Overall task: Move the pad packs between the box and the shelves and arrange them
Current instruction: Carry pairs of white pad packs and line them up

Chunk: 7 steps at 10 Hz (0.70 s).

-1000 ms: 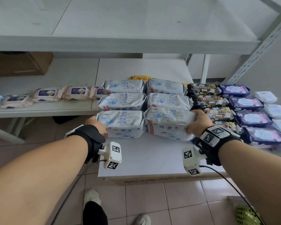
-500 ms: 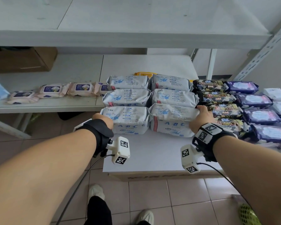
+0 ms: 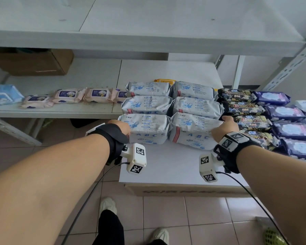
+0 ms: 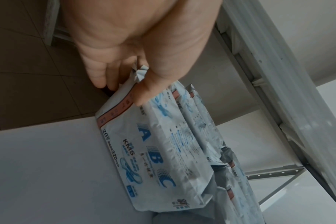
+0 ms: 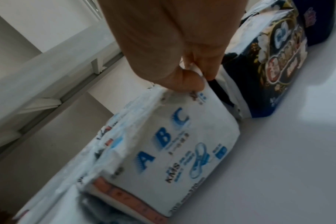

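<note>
Six white ABC pad packs lie in two columns on the white shelf board (image 3: 166, 165). My left hand (image 3: 124, 129) is at the left end of the front-left pack (image 3: 146, 129). In the left wrist view, the left hand (image 4: 123, 89) pinches the crimped end of that pack (image 4: 155, 151) between thumb and fingers. My right hand (image 3: 224, 123) is at the right end of the front-right pack (image 3: 191, 131). In the right wrist view, the right hand (image 5: 199, 81) pinches the end seam of this pack (image 5: 173, 144). Both packs rest on the board.
Dark patterned packs (image 3: 242, 106) and purple packs (image 3: 286, 128) lie close to the right of my right hand. Pink wipe packs (image 3: 95, 94) and a blue pack (image 3: 1, 94) lie on the left shelf, with a brown cardboard box (image 3: 30, 62) behind them. An upper shelf (image 3: 148, 39) overhangs.
Both hands stay at the outer ends of the two front packs, which have hardly shifted. The head view has moved slightly.
</note>
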Tool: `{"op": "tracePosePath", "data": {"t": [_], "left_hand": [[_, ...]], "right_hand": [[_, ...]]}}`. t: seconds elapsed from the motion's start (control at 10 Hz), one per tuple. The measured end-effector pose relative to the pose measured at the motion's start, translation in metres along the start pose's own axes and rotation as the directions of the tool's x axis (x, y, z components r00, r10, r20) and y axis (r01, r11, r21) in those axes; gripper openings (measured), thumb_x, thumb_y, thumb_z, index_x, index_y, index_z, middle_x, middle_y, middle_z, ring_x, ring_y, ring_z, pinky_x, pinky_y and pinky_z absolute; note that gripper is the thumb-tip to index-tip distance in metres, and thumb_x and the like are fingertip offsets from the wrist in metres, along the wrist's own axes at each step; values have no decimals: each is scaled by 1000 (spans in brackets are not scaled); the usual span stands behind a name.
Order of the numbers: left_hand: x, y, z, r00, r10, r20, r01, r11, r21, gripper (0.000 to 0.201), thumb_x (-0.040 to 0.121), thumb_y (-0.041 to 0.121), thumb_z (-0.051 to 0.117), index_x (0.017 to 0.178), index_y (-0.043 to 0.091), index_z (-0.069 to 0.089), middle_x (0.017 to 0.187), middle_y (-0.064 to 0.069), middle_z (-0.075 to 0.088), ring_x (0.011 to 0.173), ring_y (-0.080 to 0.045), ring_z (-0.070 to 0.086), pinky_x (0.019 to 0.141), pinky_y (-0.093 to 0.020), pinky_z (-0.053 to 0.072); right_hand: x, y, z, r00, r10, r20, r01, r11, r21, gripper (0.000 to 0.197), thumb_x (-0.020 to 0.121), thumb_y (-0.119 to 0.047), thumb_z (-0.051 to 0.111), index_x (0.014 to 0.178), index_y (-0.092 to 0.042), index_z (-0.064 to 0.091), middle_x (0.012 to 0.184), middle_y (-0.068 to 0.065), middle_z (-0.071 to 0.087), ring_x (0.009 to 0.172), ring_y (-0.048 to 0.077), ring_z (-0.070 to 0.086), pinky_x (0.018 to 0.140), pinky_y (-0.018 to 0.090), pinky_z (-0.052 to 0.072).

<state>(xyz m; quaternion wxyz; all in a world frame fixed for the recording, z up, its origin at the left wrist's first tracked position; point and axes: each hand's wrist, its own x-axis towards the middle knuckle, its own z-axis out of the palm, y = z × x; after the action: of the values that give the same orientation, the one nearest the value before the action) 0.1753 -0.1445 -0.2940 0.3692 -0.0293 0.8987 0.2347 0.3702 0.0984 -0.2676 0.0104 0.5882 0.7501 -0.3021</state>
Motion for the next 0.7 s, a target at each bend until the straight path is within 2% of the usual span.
{"op": "tracePosePath", "data": {"t": [0.1,0.2,0.3,0.4,0.5,0.6,0.7], "left_hand": [[-7,3,-13,995,100,16,-101,992,73,15,86,30,57,89,15,58,72,-1,55,65,-17,52,66,-22,45],[-32,6,-34,995,104,9,-104,993,-54,34,85,25,60,116,10,61,102,-12,61,102,-26,62,41,-10,43],[-79,21,-71,993,95,-65,-110,950,-291,45,85,19,64,127,6,55,131,-9,57,120,-28,55,45,-13,40],[-105,27,-122,980,126,-156,-172,928,-331,42,91,13,55,132,10,48,141,-9,46,128,-28,47,72,-24,44],[-126,23,-177,931,298,-213,-356,871,-338,35,95,9,47,128,18,48,137,-11,47,125,-27,46,88,-23,39],[-124,16,-234,946,185,-266,-319,678,-662,19,91,8,56,110,11,59,115,-10,51,107,-22,51,84,-28,41],[-122,1,-297,929,186,-319,-359,665,-655,25,89,7,58,69,20,49,97,-7,47,86,-20,47,78,-28,36]], "right_hand": [[-10,-24,-13,999,-23,-24,22,1000,-18,62,81,-4,55,139,-16,38,138,15,43,119,33,50,100,44,45],[-25,-56,-28,995,-97,18,96,994,60,62,80,-7,54,139,-19,38,135,12,47,115,29,54,96,42,48],[-47,-97,-37,967,-238,89,220,960,176,58,82,-9,56,137,-19,40,112,5,55,88,20,58,86,37,53],[-75,-146,-43,924,-364,117,322,906,274,58,81,-15,67,134,-15,44,102,4,58,76,16,55,79,34,53],[-104,-195,-48,874,-451,181,369,858,357,64,78,-22,74,134,-15,45,107,7,62,78,14,57,67,27,48],[-127,-245,-48,839,-495,228,367,822,435,69,77,-22,76,136,-14,42,112,12,58,94,21,56,83,33,47],[-148,-302,-40,814,-545,202,399,776,488,70,76,-20,76,136,-12,41,126,14,53,115,27,53,99,42,45]]}}
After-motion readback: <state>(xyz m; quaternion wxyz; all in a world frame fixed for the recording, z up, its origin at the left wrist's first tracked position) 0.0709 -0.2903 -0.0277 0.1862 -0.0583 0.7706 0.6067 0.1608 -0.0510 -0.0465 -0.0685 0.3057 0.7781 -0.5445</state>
